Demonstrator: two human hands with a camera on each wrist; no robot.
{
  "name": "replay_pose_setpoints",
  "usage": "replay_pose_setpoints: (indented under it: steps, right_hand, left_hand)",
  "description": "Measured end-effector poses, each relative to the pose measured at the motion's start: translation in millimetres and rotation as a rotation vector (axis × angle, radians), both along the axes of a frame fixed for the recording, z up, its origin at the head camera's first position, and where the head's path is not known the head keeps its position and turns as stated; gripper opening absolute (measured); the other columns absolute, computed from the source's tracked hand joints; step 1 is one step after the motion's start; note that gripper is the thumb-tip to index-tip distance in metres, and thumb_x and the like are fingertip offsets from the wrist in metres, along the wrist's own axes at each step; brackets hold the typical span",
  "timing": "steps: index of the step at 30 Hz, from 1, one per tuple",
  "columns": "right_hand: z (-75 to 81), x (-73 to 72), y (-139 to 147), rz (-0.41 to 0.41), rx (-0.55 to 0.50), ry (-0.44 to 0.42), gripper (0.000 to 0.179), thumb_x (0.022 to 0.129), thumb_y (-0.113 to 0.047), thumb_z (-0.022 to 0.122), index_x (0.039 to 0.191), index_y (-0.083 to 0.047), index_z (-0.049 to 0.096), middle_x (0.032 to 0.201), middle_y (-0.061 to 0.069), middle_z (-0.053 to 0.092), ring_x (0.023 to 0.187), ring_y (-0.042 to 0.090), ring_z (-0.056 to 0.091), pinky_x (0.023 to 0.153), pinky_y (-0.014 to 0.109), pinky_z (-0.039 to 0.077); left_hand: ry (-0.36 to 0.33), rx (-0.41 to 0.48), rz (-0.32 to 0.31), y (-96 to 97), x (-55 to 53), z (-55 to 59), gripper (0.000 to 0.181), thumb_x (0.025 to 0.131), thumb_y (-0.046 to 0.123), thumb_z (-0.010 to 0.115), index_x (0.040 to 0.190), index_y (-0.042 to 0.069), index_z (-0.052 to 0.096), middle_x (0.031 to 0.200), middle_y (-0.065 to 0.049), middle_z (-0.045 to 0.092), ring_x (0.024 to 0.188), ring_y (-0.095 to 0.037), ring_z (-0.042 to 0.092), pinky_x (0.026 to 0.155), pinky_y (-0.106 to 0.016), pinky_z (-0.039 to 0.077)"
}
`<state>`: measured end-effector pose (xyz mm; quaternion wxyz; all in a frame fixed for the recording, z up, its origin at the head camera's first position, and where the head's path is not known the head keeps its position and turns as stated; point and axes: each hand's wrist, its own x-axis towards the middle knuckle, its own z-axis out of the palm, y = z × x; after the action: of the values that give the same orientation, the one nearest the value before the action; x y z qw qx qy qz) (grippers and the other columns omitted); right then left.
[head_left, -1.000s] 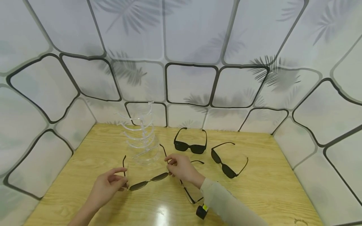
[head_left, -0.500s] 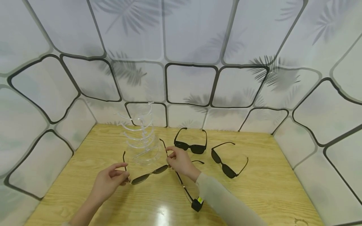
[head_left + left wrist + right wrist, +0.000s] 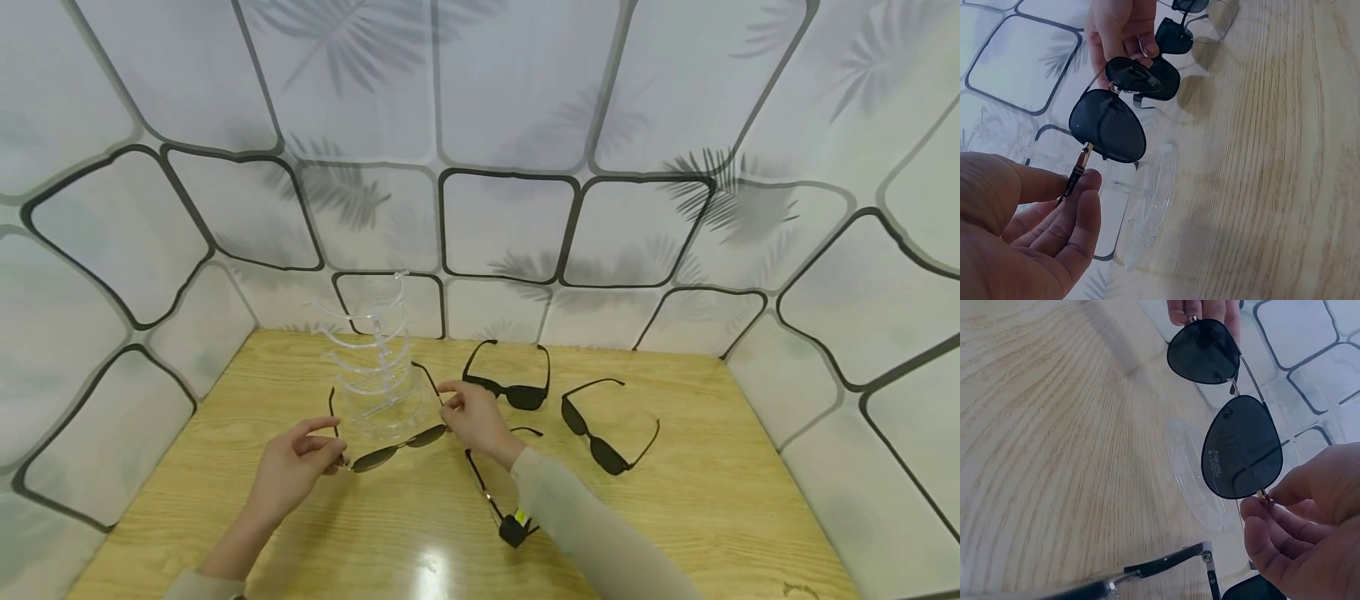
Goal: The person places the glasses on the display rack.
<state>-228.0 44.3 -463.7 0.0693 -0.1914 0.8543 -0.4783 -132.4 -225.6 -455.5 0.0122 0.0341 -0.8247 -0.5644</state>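
Note:
Between my two hands is a pair of aviator sunglasses [image 3: 375, 459] with dark lenses, gold-toned metal and dark temples. My left hand [image 3: 292, 462] pinches its left temple close to the hinge, thumb against fingers. On the other side, my right hand [image 3: 476, 421] pinches the frame at the right hinge. The temples stretch away from me, unfolded, toward a clear tiered display stand [image 3: 382, 379]. Small print shows on one lens [image 3: 1241, 450] in the right wrist view. The stand's rounded clear base [image 3: 1160, 194] appears beyond the sunglasses in the left wrist view.
Black sunglasses [image 3: 525, 397] lie unfolded behind my right hand, another dark pair [image 3: 606, 454] to the right. More glasses [image 3: 480, 479] lie partly hidden under my right forearm. A small black block [image 3: 513, 531] with a yellow mark hangs by that wrist. Patterned walls [image 3: 510, 225] surround the wooden table [image 3: 375, 550].
Both hands have carried the aviator sunglasses away from me, closer to the clear stand. Their grip looks the same, and the other glasses have stayed put.

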Motion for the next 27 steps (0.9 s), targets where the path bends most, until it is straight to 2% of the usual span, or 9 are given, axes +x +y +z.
replay_pose_setpoints:
  steps: [9, 16, 20, 27]
  right_hand:
    - [0.2, -10.3, -6.6, -0.017, 0.010, -0.001, 0.036, 0.099, -0.008, 0.056, 0.135, -0.006, 0.060, 0.091, 0.008, 0.071, 0.074, 0.033, 0.072, 0.044, 0.024, 0.044]
    - [3.9, -14.2, -11.1, -0.026, 0.003, 0.000, 0.035, 0.099, -0.007, 0.055, 0.133, -0.006, 0.061, 0.094, 0.011, 0.071, 0.076, 0.034, 0.072, 0.046, 0.024, 0.044]
    - [3.8, -16.8, -14.2, -0.034, 0.000, 0.000, 0.035, 0.099, -0.008, 0.056, 0.133, -0.006, 0.061, 0.095, 0.011, 0.071, 0.077, 0.034, 0.071, 0.046, 0.023, 0.043]
    - [1.4, -23.6, -19.2, -0.058, -0.011, -0.007, 0.035, 0.098, -0.006, 0.055, 0.133, -0.004, 0.061, 0.094, 0.011, 0.070, 0.076, 0.036, 0.071, 0.046, 0.024, 0.044]
  left_hand:
    - [0.020, -0.002, 0.033, -2.2, -7.2, -3.1, 0.041, 0.095, 0.017, 0.070, 0.132, 0.002, 0.059, 0.106, -0.023, 0.072, 0.077, -0.017, 0.073, 0.070, -0.027, 0.060]
    - [0.032, -0.007, 0.043, -4.3, -13.0, -4.6, 0.039, 0.095, 0.015, 0.069, 0.131, 0.002, 0.060, 0.107, -0.026, 0.071, 0.078, -0.021, 0.074, 0.070, -0.029, 0.060]
    - [0.038, -0.002, 0.049, -5.9, -16.1, -6.2, 0.039, 0.095, 0.013, 0.069, 0.131, 0.000, 0.060, 0.107, -0.027, 0.071, 0.076, -0.019, 0.073, 0.070, -0.030, 0.061]
    - [0.068, -0.044, 0.060, -9.0, -25.8, -11.6, 0.039, 0.096, 0.013, 0.068, 0.132, -0.001, 0.061, 0.107, -0.027, 0.071, 0.076, -0.021, 0.074, 0.068, -0.028, 0.060]
